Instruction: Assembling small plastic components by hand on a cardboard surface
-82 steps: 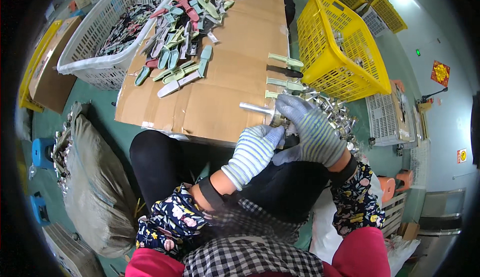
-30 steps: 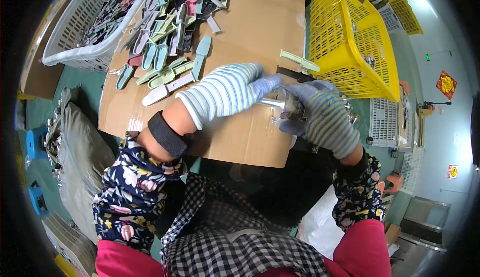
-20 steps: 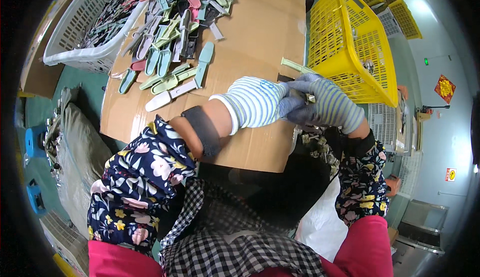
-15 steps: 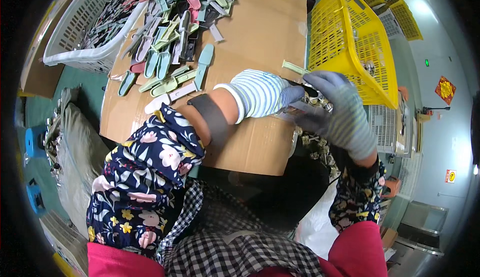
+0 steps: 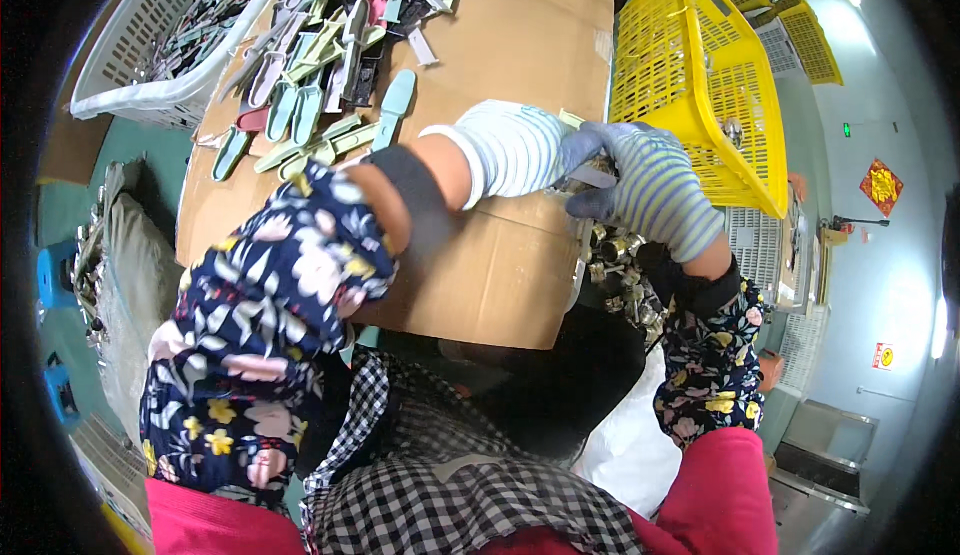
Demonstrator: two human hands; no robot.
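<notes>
My left hand (image 5: 515, 150), in a white glove with blue stripes, is closed at the right edge of the cardboard sheet (image 5: 500, 275). My right hand (image 5: 650, 185), in a blue-grey striped glove, meets it there. Both hands grip a small grey plastic piece (image 5: 594, 176), partly hidden by the fingers. A pale green plastic strip (image 5: 570, 118) lies just beyond the gloves. Loose shiny metal parts (image 5: 622, 275) sit below my right hand. To the left, a teal spoon-shaped plastic piece (image 5: 396, 100) rests near my left wrist.
Several pastel, red and black spoon-shaped plastic pieces (image 5: 305, 115) are heaped at the sheet's far left. A white basket (image 5: 140, 100) full of similar pieces stands beyond. A yellow basket (image 5: 700, 85) holding metal parts rises at the right. Blue stools (image 5: 57, 275) stand on the floor.
My right hand has moved up and left and closed in against my left hand. The left hand has risen slightly. The grey piece is now held between them.
</notes>
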